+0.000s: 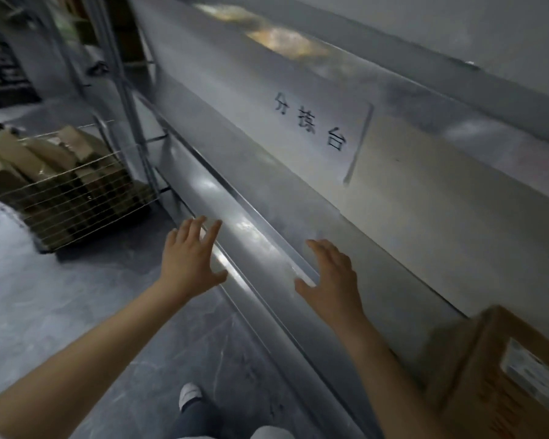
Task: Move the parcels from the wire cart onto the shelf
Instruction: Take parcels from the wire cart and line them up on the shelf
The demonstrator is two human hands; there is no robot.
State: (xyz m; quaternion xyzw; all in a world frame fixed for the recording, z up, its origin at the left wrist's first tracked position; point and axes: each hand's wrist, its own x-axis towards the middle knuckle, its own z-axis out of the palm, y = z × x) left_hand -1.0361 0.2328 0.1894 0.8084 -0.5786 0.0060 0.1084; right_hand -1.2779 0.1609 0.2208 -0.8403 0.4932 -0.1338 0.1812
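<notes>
The wire cart (76, 201) stands on the floor at the left, filled with several brown cardboard parcels (38, 153). A large brown parcel (501, 369) with a white label lies on the metal shelf (267, 248) at the lower right. My left hand (191, 258) and my right hand (333, 277) are held out in front of me over the shelf's edge, fingers spread, holding nothing. Neither hand touches a parcel. The view is blurred.
A grey metal sorting table (298, 128) with a white paper sign (317, 125) runs across the right. Upright shelf posts (124, 90) stand behind the cart. Grey floor (61, 312) lies below my arms, and my shoe (189, 396) shows at the bottom.
</notes>
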